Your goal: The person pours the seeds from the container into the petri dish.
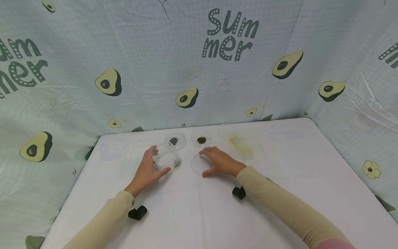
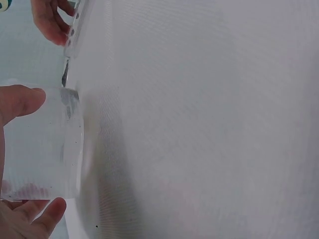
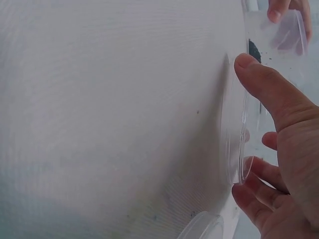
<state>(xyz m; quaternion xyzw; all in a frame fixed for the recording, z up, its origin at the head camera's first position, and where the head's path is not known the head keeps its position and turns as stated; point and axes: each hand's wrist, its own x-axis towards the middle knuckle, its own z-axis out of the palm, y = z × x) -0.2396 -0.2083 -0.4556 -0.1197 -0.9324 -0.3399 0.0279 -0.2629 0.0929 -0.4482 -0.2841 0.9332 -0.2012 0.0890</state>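
Observation:
My left hand (image 1: 149,171) grips a clear plastic cup (image 1: 167,159) from the side, thumb and fingers on opposite sides of its wall. In the left wrist view the cup (image 2: 42,142) has its edge close to the tabletop. To its right, my right hand (image 1: 222,162) holds a shallow clear petri dish (image 1: 199,166) by its rim. The right wrist view has the thumb at one side of this dish (image 3: 232,129) and the fingers at the other; it lies flat, close over the table.
Behind the hands stand two petri dishes, left (image 1: 183,141) and middle (image 1: 208,139), each with dark granules. A third clear dish (image 1: 227,132) is at back right, beside a yellow stain (image 1: 240,147). A patterned curtain (image 1: 149,69) rises behind the white table (image 1: 280,166).

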